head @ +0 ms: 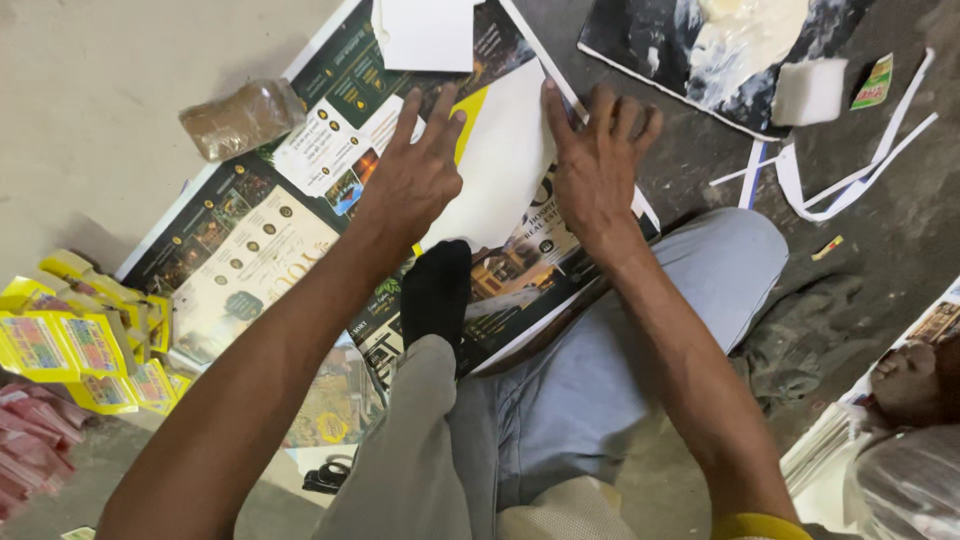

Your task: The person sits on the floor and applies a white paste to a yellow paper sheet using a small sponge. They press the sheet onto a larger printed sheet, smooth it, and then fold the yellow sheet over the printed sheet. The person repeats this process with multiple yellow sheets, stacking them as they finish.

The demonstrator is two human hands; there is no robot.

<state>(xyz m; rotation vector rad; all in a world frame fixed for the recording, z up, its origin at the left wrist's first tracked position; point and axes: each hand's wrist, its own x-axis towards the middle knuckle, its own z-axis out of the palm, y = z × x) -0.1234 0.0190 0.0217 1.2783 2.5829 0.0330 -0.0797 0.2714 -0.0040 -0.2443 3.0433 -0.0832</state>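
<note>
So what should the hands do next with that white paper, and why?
Probably slide the right hand along the white paper to press it flat. Both palms already rest on it, the left hand pinning its left edge over the dark poster, and the sheet looks slightly lifted between them.

Left hand [415, 180] and right hand [595, 160] side by side, palms down; fingers spread, grip slack

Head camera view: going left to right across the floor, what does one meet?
Yellow packets → clear plastic bottle → left hand pressing on the printed poster → white sheet → right hand → white sponge block → loose paper strips.
</note>
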